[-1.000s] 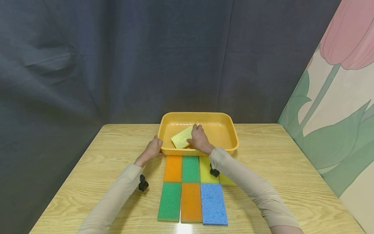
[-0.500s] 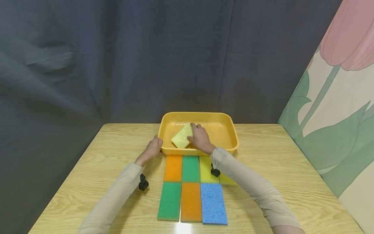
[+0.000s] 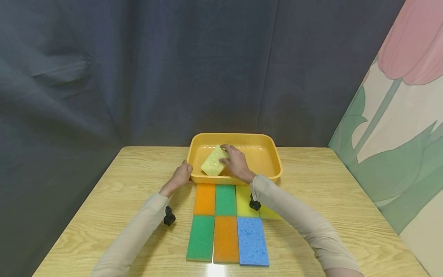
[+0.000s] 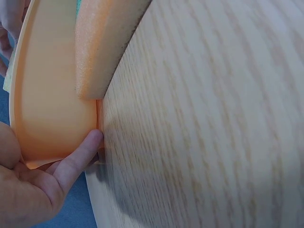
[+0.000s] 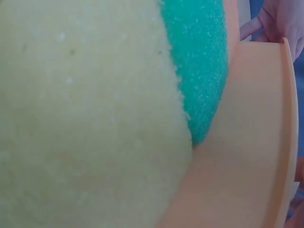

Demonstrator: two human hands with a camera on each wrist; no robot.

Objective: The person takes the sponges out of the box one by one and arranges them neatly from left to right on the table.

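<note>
A pale yellow sponge (image 3: 214,161) is tilted in the left part of a yellow plastic tray (image 3: 256,179). My right hand (image 3: 237,162) reaches over the tray's front wall and holds the sponge at its right edge, between thumb and fingers. At the tray's front left corner, my left hand (image 3: 182,174) grips the rim. In the left wrist view, the left thumb lies by the rim while a finger (image 4: 78,159) stretches along the outer wall down to the table. The right wrist view shows no fingers on the held sponge; the tray's front wall hides them.
Against the tray's front lie orange (image 3: 205,199), green (image 3: 225,200) and yellow (image 3: 244,201) sponges, one partly under the right forearm. Nearer are green (image 3: 200,237), orange (image 3: 226,239) and blue (image 3: 253,241) ones. A dark curtain (image 3: 194,69) hangs behind the table.
The pale yellow sponge has turned steeper and shifted slightly left in my right hand, whose fingers have moved a little left too. My left hand and the tray stay in place.
</note>
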